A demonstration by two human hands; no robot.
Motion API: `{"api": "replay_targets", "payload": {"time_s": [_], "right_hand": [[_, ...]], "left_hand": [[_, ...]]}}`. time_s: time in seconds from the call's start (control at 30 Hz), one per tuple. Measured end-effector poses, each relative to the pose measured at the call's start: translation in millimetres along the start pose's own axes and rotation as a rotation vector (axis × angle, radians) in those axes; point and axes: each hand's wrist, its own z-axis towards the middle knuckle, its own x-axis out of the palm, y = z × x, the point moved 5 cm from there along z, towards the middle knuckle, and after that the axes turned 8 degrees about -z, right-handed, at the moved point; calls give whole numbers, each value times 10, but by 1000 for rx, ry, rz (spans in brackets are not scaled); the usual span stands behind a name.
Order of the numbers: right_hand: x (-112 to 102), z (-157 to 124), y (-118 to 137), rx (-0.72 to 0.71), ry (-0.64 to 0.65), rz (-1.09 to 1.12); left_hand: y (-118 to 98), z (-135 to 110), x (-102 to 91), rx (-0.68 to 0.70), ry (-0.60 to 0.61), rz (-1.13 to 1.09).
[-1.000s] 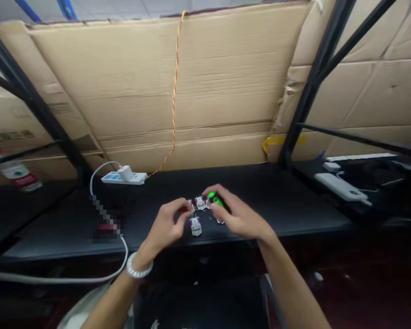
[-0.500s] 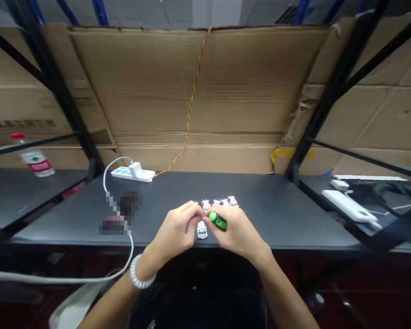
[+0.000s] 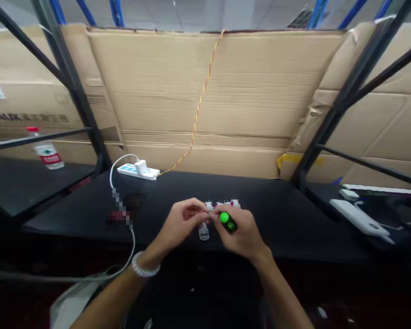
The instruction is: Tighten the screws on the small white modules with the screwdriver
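My right hand is closed around a green-and-black screwdriver handle, its round end turned toward me. My left hand is in a pinch, its fingertips meeting those of the right hand; whatever lies between them is too small to make out. Just below the fingertips sits a small white part with a flat tip. Several similar white-and-purple parts with thin metal pins lie in a row behind my hands, partly hidden by them.
A white power strip with a plugged-in charger lies at the back left, its white cable running down the left side. A water bottle stands beyond the left frame post. White devices lie at the right. Cardboard walls the back.
The whole view has shifted slightly and become brighter. My hands stay together at the same spot, with the left fingers a little more opened out and the screwdriver slightly turned.
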Motion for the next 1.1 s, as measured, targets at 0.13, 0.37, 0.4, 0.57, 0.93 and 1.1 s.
{"api": "replay_targets", "payload": {"time_s": [0.13, 0.37, 0.4, 0.57, 0.93, 1.1], "right_hand": [[-14, 9, 24, -41, -44, -17], [-7, 30, 45, -46, -51, 90], [0, 30, 45, -36, -37, 115], [36, 32, 35, -7, -20, 173], [-274, 48, -74, 189, -50, 141], [-377, 41, -134, 215, -79, 105]], "left_hand": [[4, 6, -6, -21, 20, -59], [14, 22, -22, -57, 61, -69], [17, 27, -22, -64, 80, -57], [21, 40, -25, -69, 164, 7], [319, -186, -158, 240, 193, 589], [530, -285, -224, 313, 153, 775]]}}
